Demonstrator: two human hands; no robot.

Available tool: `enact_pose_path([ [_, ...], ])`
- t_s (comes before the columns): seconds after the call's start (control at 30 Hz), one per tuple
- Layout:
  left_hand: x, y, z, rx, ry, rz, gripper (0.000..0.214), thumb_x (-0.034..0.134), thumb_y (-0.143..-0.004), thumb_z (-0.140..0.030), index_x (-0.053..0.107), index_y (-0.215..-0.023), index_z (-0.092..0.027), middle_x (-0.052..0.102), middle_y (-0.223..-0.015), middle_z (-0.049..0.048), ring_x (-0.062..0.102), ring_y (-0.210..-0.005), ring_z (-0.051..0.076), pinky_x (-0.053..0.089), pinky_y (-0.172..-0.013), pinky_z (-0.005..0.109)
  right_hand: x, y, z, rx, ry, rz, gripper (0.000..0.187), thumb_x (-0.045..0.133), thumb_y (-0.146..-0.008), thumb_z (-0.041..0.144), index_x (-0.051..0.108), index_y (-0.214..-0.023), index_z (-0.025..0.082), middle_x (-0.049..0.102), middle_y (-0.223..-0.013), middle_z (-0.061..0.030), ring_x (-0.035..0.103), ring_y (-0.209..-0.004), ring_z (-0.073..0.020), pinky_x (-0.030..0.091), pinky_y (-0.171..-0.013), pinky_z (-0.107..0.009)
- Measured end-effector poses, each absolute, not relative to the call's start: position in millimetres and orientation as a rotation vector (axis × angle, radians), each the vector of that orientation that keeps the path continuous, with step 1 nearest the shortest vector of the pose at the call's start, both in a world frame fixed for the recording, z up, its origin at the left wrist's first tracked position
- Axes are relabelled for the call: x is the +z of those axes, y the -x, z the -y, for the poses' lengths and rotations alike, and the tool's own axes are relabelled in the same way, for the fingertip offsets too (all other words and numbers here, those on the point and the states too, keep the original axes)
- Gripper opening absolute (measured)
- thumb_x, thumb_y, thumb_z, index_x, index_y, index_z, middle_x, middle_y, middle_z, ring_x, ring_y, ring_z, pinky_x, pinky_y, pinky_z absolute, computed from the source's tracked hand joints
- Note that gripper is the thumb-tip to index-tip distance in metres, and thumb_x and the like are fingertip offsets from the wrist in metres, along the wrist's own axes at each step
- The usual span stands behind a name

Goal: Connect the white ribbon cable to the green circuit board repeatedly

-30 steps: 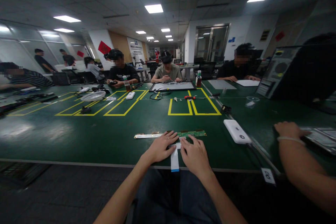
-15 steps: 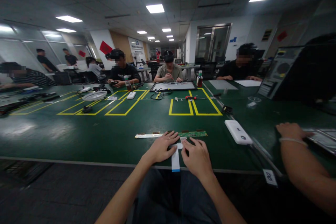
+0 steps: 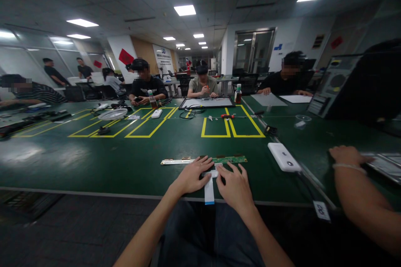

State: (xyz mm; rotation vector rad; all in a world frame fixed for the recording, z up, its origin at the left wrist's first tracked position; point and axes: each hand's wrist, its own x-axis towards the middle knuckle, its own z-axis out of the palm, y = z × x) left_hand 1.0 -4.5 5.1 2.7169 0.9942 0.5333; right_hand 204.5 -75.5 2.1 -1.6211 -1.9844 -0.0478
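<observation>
Ribbon cable [image 3: 209, 190] by circuit bd [image 3: 233, 159]; L hand [image 3: 192, 176] spread over bd, R hand [image 3: 234, 185] grip unclear; prob. aligning, next needs steadiness.

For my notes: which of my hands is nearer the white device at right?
Right: your right hand is left of the white device; your left hand, farther left.

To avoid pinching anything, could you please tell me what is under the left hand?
The board passes under the left hand, showing on both sides; the thumb overlaps the ribbon. The covered stretches cannot be seen.
</observation>
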Motion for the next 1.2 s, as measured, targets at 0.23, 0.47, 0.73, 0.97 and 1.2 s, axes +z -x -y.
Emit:
enact_pose_path([
  [0.23, 3.3, -1.4, 7.2, 0.565, -2.706, -1.02, 0.056, 0.048, -0.103, -0.043, 0.047, -0.156, -0.025, 0.045, -0.162, 0.0046, 0.036, -0.154, 0.023, 0.026, -0.13, 0.048, 0.7, -205.7, 76.0, 0.011, 1.537, 1.946, 0.036, 0.048, -0.101, 0.023, 0.071, -0.128, 0.028, 0.071, -0.134, -0.0028, 0.061, -0.128, -0.0217, 0.028, -0.119, -0.047],
  [0.47, 5.7, -2.5, 6.7, 0.59, -2.744, -1.033, 0.052, 0.042, -0.107, -0.046, 0.051, -0.154, -0.026, 0.043, -0.164, 0.0049, 0.029, -0.157, 0.025, 0.018, -0.131, 0.053, 5.6, -210.0, 83.2, -0.018, 1.38, 1.899, 0.028, 0.05, -0.097, 0.021, 0.077, -0.104, 0.025, 0.077, -0.105, -0.0057, 0.064, -0.107, -0.0238, 0.04, -0.103, -0.04],
  [0.73, 18.7, -3.0, 9.7, 0.365, -2.831, -0.807, 0.06, 0.043, -0.104, -0.059, 0.041, -0.159, -0.036, 0.024, -0.171, 0.0025, 0.02, -0.16, 0.028, 0.016, -0.13, 0.055, 2.4, -211.7, 86.0, -0.052, 1.344, 1.918, 0.02, 0.049, -0.091, 0.019, 0.061, -0.074, 0.022, 0.066, -0.078, -0.0048, 0.057, -0.084, -0.0219, 0.038, -0.086, -0.037],
  [0.97, 16.6, -4.9, 8.6, 0.386, -2.794, -0.879, 0.051, 0.035, -0.108, -0.053, 0.044, -0.157, -0.04, 0.031, -0.169, -0.0003, 0.029, -0.158, 0.025, 0.02, -0.13, 0.053, 2.8, -209.6, 84.1, -0.071, 1.425, 1.956, 0.021, 0.049, -0.092, 0.017, 0.057, -0.073, 0.023, 0.065, -0.077, -0.0041, 0.056, -0.084, -0.0212, 0.035, -0.086, -0.035],
  [1.2, 15.0, -4.8, 10.7, 0.364, -2.818, -0.942, 0.05, 0.033, -0.109, -0.05, 0.044, -0.157, -0.039, 0.034, -0.169, 0.0021, 0.03, -0.157, 0.026, 0.021, -0.129, 0.054, 2.3, -208.7, 82.2, -0.123, 1.442, 1.948, 0.022, 0.051, -0.091, 0.015, 0.055, -0.071, 0.022, 0.063, -0.074, -0.0033, 0.055, -0.08, -0.0204, 0.034, -0.082, -0.034],
])
